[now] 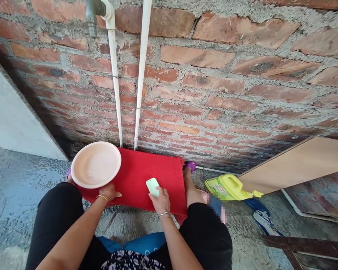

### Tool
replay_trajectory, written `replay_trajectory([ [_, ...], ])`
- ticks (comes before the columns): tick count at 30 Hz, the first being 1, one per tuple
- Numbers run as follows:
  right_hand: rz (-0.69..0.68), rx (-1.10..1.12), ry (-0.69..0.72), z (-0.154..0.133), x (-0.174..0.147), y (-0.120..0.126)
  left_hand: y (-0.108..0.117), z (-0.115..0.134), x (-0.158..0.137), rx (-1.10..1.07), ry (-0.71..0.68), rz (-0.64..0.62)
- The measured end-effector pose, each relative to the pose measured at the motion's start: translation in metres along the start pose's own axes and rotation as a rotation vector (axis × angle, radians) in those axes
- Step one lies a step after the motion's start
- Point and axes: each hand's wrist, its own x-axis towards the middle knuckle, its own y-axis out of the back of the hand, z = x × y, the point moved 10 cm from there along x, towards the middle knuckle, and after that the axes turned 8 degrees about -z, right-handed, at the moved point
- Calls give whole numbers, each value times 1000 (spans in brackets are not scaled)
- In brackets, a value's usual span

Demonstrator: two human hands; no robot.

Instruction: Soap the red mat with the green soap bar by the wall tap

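Head view, lower centre: right hand [161, 201] pinches pale green block [152, 186] over red cloth [146, 165]; left hand [108, 192], part-hidden by basin [97, 165], grip unclear. Work seems underway; amount done indeterminate.

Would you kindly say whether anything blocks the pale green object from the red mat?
Nothing visible does: the right hand holds the pale green object on or above the red mat; the basin sits left.

Basin [97, 165] hides fingers of left hand [108, 192]; right hand [161, 201] covers part of pale-green block [152, 185]. Lettering [218, 188] on yellow jug [231, 183] is too small to read. Board [301, 165] runs off right edge.
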Motion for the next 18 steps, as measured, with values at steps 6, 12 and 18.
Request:
replay_trajectory([
  [6,42,6,-27,8,6,1,3,0,-3,-3,17,5],
  [12,282,65,-170,71,10,47,3,0,0,-19,22,5],
  [18,153,28,175,-22,5,-3,-3,-5,7,-44,32,0],
])
